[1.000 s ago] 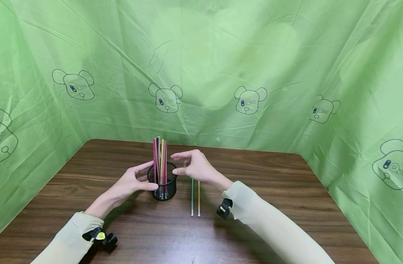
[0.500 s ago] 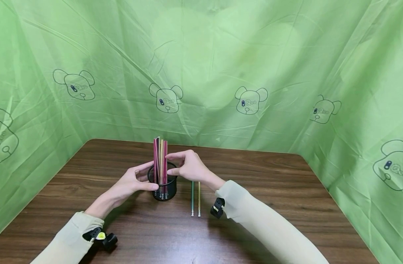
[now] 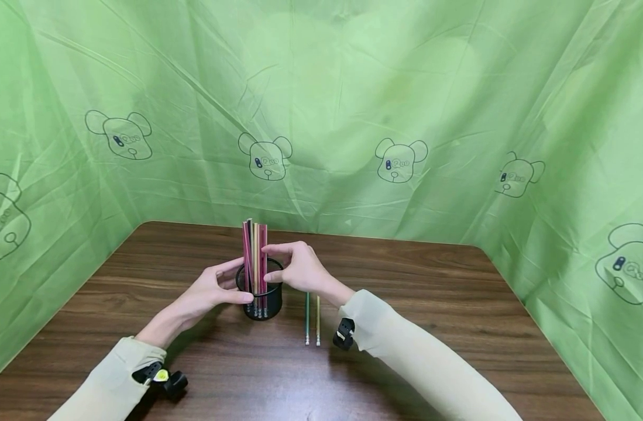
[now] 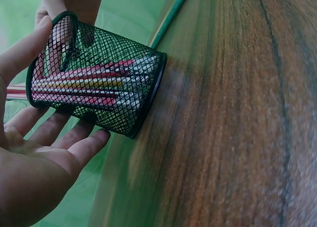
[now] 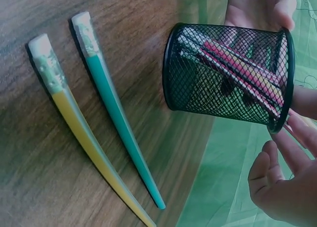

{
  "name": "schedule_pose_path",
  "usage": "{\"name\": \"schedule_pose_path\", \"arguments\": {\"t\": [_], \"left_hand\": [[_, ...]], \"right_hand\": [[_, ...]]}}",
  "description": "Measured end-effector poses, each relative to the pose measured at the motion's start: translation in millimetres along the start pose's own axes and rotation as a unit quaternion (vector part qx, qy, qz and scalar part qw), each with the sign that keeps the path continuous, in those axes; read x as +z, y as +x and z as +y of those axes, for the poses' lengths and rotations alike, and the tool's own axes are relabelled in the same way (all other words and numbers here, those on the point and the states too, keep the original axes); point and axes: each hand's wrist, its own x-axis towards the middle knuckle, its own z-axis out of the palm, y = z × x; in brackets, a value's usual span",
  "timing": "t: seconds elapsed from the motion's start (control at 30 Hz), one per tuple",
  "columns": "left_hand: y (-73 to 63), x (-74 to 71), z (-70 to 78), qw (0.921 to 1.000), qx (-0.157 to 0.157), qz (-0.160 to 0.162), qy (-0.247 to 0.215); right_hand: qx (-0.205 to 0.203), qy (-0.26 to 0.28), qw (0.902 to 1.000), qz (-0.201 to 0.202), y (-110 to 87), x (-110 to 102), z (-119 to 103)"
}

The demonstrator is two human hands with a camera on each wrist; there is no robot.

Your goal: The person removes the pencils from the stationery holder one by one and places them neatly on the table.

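Observation:
A black mesh pencil cup (image 3: pixel 271 304) stands upright on the table with several pencils (image 3: pixel 255 254) in it, pink, dark and yellowish, their eraser ends down. My left hand (image 3: pixel 213 289) holds the cup from the left, thumb at the near rim and fingers round the far side. From the right, my right hand (image 3: pixel 305 269) reaches over the rim and pinches a pink pencil (image 3: pixel 263 263) between thumb and index finger. Through the mesh in the left wrist view, the pencils (image 4: pixel 84 83) lean together. Right of the cup, a green pencil (image 5: pixel 116 113) and a yellow pencil (image 5: pixel 89 143) lie side by side.
The brown wood-grain table (image 3: pixel 432 292) has its far edge a short way behind the cup. A green cloth (image 3: pixel 332 88) with bear-head drawings hangs around the back and sides. The two loose pencils lie partly beneath my right wrist.
My right hand has moved left from beside the rim to the pink pencil. The pencil tops have shifted slightly and spread leftward. My left hand stays on the cup.

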Motion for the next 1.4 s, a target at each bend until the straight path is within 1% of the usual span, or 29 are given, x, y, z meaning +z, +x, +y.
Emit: {"name": "schedule_pose_path", "arguments": {"t": [0.2,0.37,0.47,0.7,0.93,1.2,1.4], "left_hand": [[-0.1,-0.6,-0.5,1.0000,0.001,0.000,-0.001],[-0.1,-0.9,-0.2,1.0000,0.000,-0.001,-0.001],[0.1,-0.7,0.2,1.0000,-0.002,0.001,-0.001],[-0.2,-0.5,0.5,1.0000,-0.001,0.003,-0.001],[-0.6,-0.1,0.2,1.0000,-0.001,0.003,-0.001],[1.0,-0.1,1.2,1.0000,-0.001,-0.001,-0.002],[0.6,-1.0,1.6,1.0000,-0.003,-0.002,0.002]], "right_hand": [[-0.004,0.050,0.9987,-0.008,2.1,5.4,1.7],[-0.011,0.074,0.9972,-0.003,2.7,6.8,1.2],[-0.010,0.073,0.9973,-0.001,2.6,7.2,1.7],[-0.010,0.028,0.9996,-0.004,3.9,9.8,4.6],[-0.011,0.023,0.9996,0.009,3.0,11.7,2.7],[-0.019,0.004,0.9988,0.045,3.2,10.4,1.7],[-0.047,-0.021,0.9951,0.085,2.2,7.7,1.1]]}}
